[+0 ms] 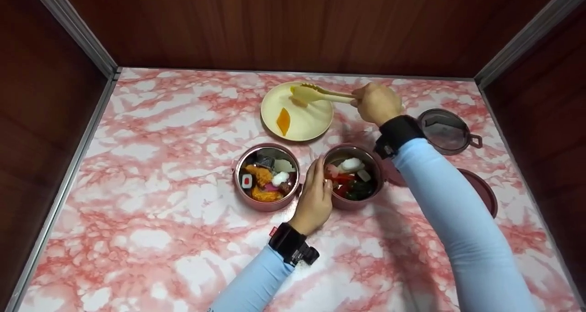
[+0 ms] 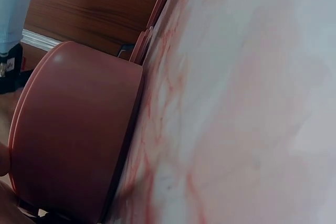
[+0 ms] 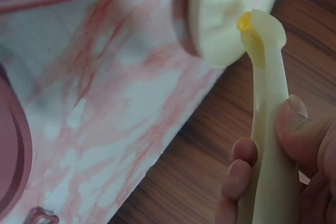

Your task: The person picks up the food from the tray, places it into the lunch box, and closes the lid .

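Note:
My right hand point(image 1: 377, 104) grips a pair of cream tongs point(image 1: 327, 95) by the handles, thumb on one arm and fingers on the other. The tongs' tips are over a cream plate point(image 1: 311, 124), with a small yellow piece point(image 3: 244, 22) between them in the right wrist view. An orange leaf-shaped piece point(image 1: 283, 121) lies on the plate. My left hand point(image 1: 316, 202) rests against the near-left side of the right pink pot point(image 1: 352, 205), its fingers extended along the wall. Toy food, including a white piece point(image 1: 351, 164), fills that pot's bottom.
Left of my left hand stands another pink pot point(image 1: 268, 206) holding toy food, among it a sushi roll point(image 1: 246, 180). A round transparent lid point(image 1: 443, 131) and a pink lid point(image 1: 480, 193) lie at the right, the latter partly behind my right sleeve. Wooden panels point(image 1: 293, 24) border the table.

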A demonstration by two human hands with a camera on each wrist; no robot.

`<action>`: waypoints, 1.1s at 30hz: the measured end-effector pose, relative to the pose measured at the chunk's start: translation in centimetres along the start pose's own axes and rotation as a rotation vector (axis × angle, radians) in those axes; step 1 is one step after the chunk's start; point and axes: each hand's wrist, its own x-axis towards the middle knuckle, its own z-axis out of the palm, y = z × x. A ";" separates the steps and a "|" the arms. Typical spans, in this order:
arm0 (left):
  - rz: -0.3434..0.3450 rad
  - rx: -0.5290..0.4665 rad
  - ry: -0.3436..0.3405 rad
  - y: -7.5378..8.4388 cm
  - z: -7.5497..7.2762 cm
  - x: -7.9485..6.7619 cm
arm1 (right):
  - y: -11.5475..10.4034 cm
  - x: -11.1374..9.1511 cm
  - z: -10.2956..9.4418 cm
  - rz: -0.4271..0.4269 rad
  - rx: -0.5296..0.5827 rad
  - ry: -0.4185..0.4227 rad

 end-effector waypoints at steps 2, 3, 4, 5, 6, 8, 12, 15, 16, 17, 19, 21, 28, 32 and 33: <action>0.003 -0.001 0.000 0.0 0.0 0.0 | 0.4 -0.8 -0.6 -0.009 0.040 0.025; 0.003 -0.001 0.000 0.0 0.0 0.0 | 0.7 -1.3 -0.9 -0.014 0.054 0.036; 0.005 -0.003 -0.001 0.0 0.0 -0.1 | 0.9 -1.8 -1.3 -0.022 0.066 0.052; 0.002 -0.003 -0.005 0.0 0.0 -0.1 | 1.2 -2.5 -1.6 -0.024 0.074 0.063; -0.001 -0.003 -0.009 0.1 0.0 -0.1 | 1.5 -3.3 -2.0 -0.033 0.087 0.082; -0.001 -0.006 -0.010 0.1 -0.1 -0.1 | 2.0 -5.1 -2.6 -0.049 0.108 0.132; -0.007 -0.015 -0.011 0.2 -0.3 0.1 | 3.3 -9.4 -3.4 -0.086 0.148 0.250; -0.009 -0.025 -0.014 0.3 -0.3 0.1 | 4.6 -13.0 -3.3 -0.091 0.170 0.301; -0.009 -0.027 -0.017 0.3 -0.3 0.1 | 5.1 -14.1 -3.1 -0.101 0.176 0.317; -0.009 -0.030 -0.019 0.3 -0.3 0.0 | 5.6 -15.2 -2.8 -0.110 0.183 0.326; -0.010 -0.034 -0.022 0.3 -0.2 0.0 | 6.5 -17.2 -2.2 -0.105 0.204 0.328; -0.014 -0.034 -0.024 0.3 -0.2 0.0 | 7.3 -19.0 -1.5 -0.094 0.219 0.330; -0.022 -0.034 -0.033 0.2 -0.1 0.0 | 9.4 -23.1 0.7 -0.109 0.139 0.418; -0.018 -0.035 -0.031 0.2 -0.1 -0.1 | 10.0 -24.0 1.4 -0.156 0.069 0.445; -0.018 -0.035 -0.032 0.2 -0.1 -0.1 | 10.2 -24.2 1.5 -0.163 0.059 0.447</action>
